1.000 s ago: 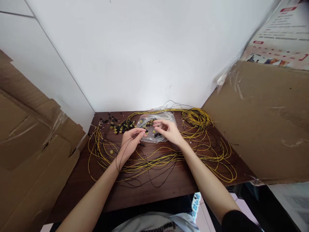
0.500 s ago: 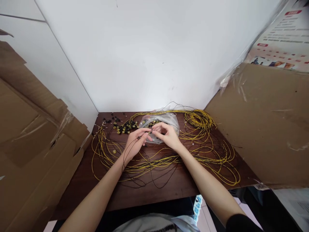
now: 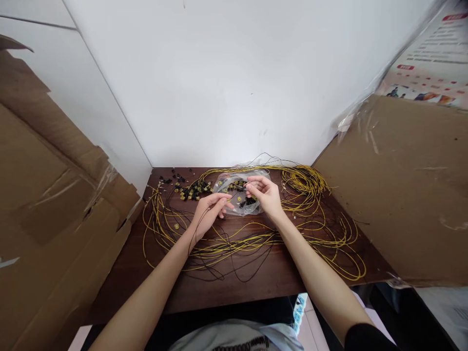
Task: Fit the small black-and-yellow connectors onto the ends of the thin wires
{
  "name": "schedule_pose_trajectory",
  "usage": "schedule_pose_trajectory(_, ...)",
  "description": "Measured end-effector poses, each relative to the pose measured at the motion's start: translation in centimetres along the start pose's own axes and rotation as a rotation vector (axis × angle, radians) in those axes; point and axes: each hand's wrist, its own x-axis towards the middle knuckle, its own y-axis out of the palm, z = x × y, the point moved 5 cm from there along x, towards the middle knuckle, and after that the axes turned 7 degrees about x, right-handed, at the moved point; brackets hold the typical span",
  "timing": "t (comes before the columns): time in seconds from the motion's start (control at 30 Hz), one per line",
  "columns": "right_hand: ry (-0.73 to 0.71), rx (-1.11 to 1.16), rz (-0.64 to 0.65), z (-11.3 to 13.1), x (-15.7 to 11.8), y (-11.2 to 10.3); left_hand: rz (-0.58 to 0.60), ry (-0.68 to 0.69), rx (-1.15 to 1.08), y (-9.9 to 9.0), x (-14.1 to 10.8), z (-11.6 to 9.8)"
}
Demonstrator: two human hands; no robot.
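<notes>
My left hand (image 3: 210, 212) pinches a thin black wire, which trails back over the wrist; its end shows just past the fingertips. Up and to the right, my right hand (image 3: 265, 195) is closed in a pinch above the right side of a clear plastic bag (image 3: 241, 209); what it holds is too small to make out. Small yellow and black parts lie in the bag between the two hands. Left of the bag is a pile of black and yellow parts (image 3: 192, 190) on the dark wooden table (image 3: 234, 295).
Coiled yellow wire (image 3: 305, 180) lies at the back right. Long yellow and black wires (image 3: 241, 245) run across the table under the forearms. Cardboard stands at left (image 3: 54, 204) and right (image 3: 409, 185), with a white wall (image 3: 219, 87) behind.
My right hand has moved up and right, away from my left hand, uncovering more of the bag. My left hand has barely moved. The view has shifted slightly.
</notes>
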Motion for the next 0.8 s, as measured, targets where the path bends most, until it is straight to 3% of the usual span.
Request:
schedule_pose_trajectory(0.23, -0.005, -0.112, 0.132, -1.0, -1.4, 2.5, -0.033, -0.005, 0.067, -0.1, 0.0, 0.0)
schedule_pose_trajectory(0.4, 0.011, -0.056, 0.172, -0.9, -1.5, 2.9, -0.015, 0.001, 0.148, -0.1, -0.1, -0.1)
schedule_pose_trajectory(0.7, -0.104, 0.030, -0.127, 0.6, 0.0, -0.5, 0.066, -0.031, 0.117, 0.6, -0.4, -0.4)
schedule_pose_trajectory(0.8, -0.101, 0.005, -0.141, 0.5, 0.0, -0.7, 0.086, -0.025, 0.120, 0.8, -0.4, -0.4)
